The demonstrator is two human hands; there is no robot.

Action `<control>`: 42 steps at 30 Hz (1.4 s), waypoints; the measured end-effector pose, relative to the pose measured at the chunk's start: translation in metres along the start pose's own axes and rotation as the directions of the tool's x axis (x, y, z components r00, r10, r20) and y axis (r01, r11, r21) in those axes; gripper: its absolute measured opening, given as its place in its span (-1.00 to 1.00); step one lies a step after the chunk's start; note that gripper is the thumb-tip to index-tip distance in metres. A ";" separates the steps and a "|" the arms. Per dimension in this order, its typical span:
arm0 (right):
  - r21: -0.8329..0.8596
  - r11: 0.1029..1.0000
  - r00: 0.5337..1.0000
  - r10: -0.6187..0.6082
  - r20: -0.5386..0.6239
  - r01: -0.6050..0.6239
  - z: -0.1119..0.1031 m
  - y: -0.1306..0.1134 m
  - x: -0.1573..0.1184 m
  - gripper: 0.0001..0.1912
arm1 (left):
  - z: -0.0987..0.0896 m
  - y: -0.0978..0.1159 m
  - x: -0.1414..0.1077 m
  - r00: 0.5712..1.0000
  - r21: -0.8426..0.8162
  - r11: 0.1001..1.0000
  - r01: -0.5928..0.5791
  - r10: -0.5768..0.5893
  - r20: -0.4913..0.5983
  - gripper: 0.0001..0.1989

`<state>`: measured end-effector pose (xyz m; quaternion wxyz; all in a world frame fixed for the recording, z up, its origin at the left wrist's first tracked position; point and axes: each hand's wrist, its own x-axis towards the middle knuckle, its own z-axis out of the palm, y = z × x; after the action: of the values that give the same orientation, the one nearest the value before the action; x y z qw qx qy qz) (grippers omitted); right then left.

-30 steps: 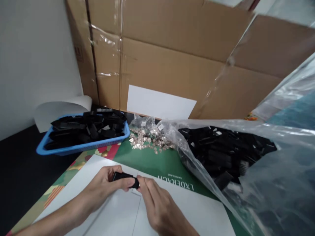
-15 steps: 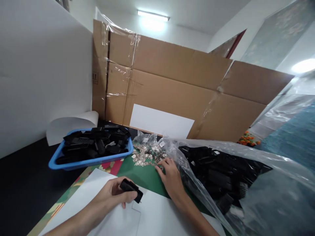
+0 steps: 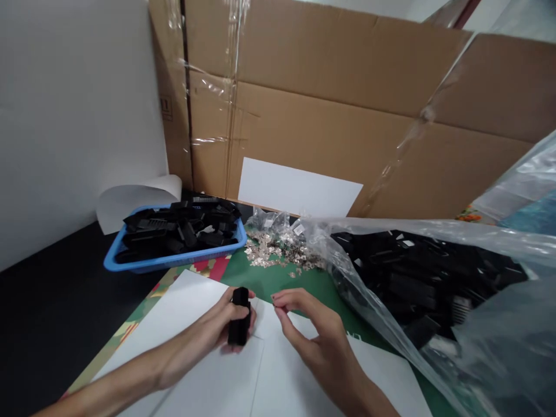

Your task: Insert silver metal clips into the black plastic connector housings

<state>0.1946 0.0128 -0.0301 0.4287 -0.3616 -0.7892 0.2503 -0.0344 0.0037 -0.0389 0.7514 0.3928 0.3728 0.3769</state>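
My left hand [image 3: 232, 318] grips a black plastic part [image 3: 239, 317], a narrow block held upright above the white sheet [image 3: 195, 370]. To its right, my right hand [image 3: 315, 330] pinches a tiny metal piece [image 3: 273, 303] between thumb and forefinger; the fingers cover most of it. A gap separates the two hands. Behind them a loose pile of small shiny metal pieces [image 3: 264, 252] lies on the green surface [image 3: 256, 281].
At the left stands a blue basket [image 3: 174, 264] heaped with black plastic parts. A clear plastic bag [image 3: 365, 301] with more black parts lies open on the right. A cardboard wall [image 3: 321, 110] with a white paper [image 3: 299, 188] closes off the back.
My right hand has come back from the metal pile toward my left hand, fingers now pinched. The black part has been turned more upright. The camera view has tilted down.
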 end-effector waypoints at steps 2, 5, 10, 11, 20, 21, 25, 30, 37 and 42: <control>0.060 0.998 0.999 -0.028 0.024 0.026 0.000 -0.008 0.000 -0.85 | 0.002 0.006 -0.003 0.999 0.094 0.995 0.028 -0.026 -0.018 -0.61; 0.098 0.995 0.999 0.003 0.034 -0.006 -0.002 -0.012 0.000 -0.81 | 0.006 0.016 -0.009 0.996 0.214 0.973 0.085 -0.085 -0.010 -0.53; 0.107 0.982 0.987 0.158 -0.004 -0.157 -0.003 -0.014 -0.002 -0.82 | 0.012 0.025 -0.012 0.989 0.356 0.928 0.114 -0.138 0.044 -0.53; 0.104 0.984 0.990 0.143 0.002 -0.142 -0.002 -0.014 -0.002 -0.84 | 0.012 0.024 -0.011 0.987 0.377 0.919 0.118 -0.149 0.054 -0.52; -0.111 0.994 0.999 0.012 0.049 -0.007 0.004 -0.008 -0.007 -0.74 | 0.005 0.007 -0.001 0.994 0.450 0.891 0.056 -0.091 0.057 -0.45; -0.120 0.992 0.998 0.050 0.047 -0.044 0.003 -0.010 -0.007 -0.73 | 0.005 0.007 -0.001 0.994 0.459 0.887 0.051 -0.087 0.059 -0.45; -0.069 0.961 0.963 0.268 0.026 -0.266 -0.001 -0.019 -0.005 -0.86 | 0.008 0.006 -0.003 0.995 0.498 0.867 0.012 -0.061 0.083 -0.46; -0.061 0.946 0.946 0.321 0.041 -0.318 0.000 -0.020 -0.004 -0.91 | 0.010 0.003 -0.004 0.994 0.550 0.835 -0.020 -0.044 0.102 -0.48; -0.053 0.906 0.884 0.423 0.198 -0.421 -0.006 -0.024 0.002 -0.85 | 0.007 0.002 -0.003 0.990 0.662 0.745 -0.084 -0.011 0.138 -0.48; -0.111 0.845 0.783 0.528 0.328 -0.523 -0.014 -0.038 0.014 -0.65 | 0.010 0.006 -0.006 0.987 0.747 0.654 -0.115 -0.012 0.163 -0.51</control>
<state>0.1876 0.0011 0.0106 0.1939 -0.5202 -0.7217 0.4134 -0.0299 -0.0023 -0.0283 0.5359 0.7072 0.4254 0.1784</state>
